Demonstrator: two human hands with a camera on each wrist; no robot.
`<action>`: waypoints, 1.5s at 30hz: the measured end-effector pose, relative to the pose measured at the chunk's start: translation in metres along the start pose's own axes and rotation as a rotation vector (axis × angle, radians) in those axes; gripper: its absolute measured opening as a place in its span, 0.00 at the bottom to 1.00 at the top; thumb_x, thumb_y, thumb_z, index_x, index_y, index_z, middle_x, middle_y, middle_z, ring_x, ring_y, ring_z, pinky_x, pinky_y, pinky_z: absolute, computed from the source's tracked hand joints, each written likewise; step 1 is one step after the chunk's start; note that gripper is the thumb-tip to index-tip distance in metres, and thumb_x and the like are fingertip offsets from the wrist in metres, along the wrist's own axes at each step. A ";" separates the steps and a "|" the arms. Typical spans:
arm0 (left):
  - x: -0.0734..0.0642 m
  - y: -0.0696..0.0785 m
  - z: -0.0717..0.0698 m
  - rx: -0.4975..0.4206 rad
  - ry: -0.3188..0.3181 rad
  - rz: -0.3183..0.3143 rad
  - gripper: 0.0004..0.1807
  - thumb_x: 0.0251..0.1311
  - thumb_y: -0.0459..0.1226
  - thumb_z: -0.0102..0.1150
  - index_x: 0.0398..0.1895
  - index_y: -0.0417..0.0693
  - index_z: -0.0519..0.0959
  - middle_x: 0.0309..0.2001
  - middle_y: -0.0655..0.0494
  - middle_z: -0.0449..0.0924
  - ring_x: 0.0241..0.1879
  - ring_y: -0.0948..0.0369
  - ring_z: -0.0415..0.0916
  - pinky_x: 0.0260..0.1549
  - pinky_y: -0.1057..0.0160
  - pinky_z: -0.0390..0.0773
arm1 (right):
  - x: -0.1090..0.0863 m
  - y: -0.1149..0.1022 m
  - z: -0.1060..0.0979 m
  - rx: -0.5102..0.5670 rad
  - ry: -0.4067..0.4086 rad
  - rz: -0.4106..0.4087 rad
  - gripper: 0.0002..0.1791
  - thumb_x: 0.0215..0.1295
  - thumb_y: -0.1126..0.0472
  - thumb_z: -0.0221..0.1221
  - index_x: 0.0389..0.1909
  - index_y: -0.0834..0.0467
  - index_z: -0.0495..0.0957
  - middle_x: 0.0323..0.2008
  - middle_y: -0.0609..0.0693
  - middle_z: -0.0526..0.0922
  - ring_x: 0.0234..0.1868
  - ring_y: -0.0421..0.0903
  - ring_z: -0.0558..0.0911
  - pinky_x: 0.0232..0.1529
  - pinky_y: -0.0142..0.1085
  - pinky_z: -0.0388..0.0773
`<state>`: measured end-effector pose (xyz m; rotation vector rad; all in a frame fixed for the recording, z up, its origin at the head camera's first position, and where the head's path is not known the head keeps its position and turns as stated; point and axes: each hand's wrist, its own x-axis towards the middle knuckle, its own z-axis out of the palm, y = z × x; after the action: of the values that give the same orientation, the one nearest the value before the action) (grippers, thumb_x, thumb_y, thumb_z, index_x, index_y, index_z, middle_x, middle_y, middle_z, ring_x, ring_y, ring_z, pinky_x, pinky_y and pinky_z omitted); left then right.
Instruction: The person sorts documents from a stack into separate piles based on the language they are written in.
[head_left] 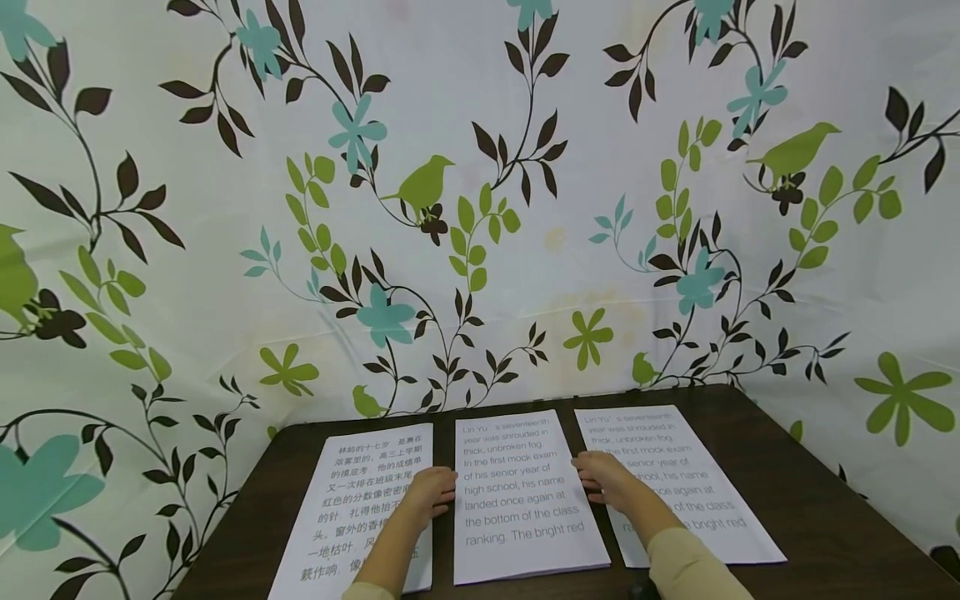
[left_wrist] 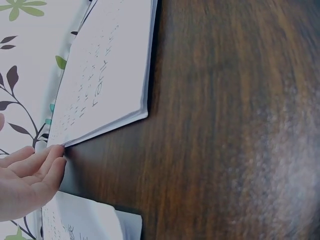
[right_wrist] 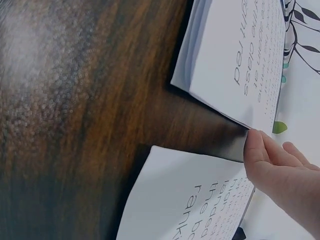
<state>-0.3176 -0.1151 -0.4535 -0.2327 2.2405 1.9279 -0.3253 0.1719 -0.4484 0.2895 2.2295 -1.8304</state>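
Observation:
Three stacks of white printed paper lie side by side on a dark table. The middle stack (head_left: 517, 500) carries large English text. My left hand (head_left: 429, 493) reaches over the left stack (head_left: 352, 500), which has Chinese text, and its fingertips touch the middle stack's left edge. On the other side, my right hand (head_left: 606, 479) touches the right edge with its fingertips, its forearm crossing the right stack (head_left: 720, 508) of English text. Extended fingers of the left hand (left_wrist: 32, 177) meet the paper edge in the left wrist view. Slightly bent fingers of the right hand (right_wrist: 277, 170) do likewise.
The dark wood-grain table (head_left: 810, 483) ends at the back against a pale wall covering (head_left: 525, 250) printed with leaves, birds and flowers. Narrow strips of table separate the stacks. A small dark object (head_left: 947, 560) shows at the far right edge.

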 end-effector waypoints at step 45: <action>-0.002 -0.020 0.020 0.023 0.025 0.068 0.23 0.45 0.20 0.42 0.50 0.23 0.64 0.33 0.44 0.74 0.29 0.55 0.73 0.26 0.58 0.75 | -0.014 0.014 0.014 -0.054 0.129 -0.060 0.17 0.50 0.72 0.50 0.42 0.78 0.68 0.28 0.57 0.75 0.26 0.47 0.77 0.27 0.37 0.74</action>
<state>-0.3104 -0.0987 -0.4752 -0.1803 2.3142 1.9413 -0.3066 0.1612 -0.4599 0.3440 2.3952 -1.8255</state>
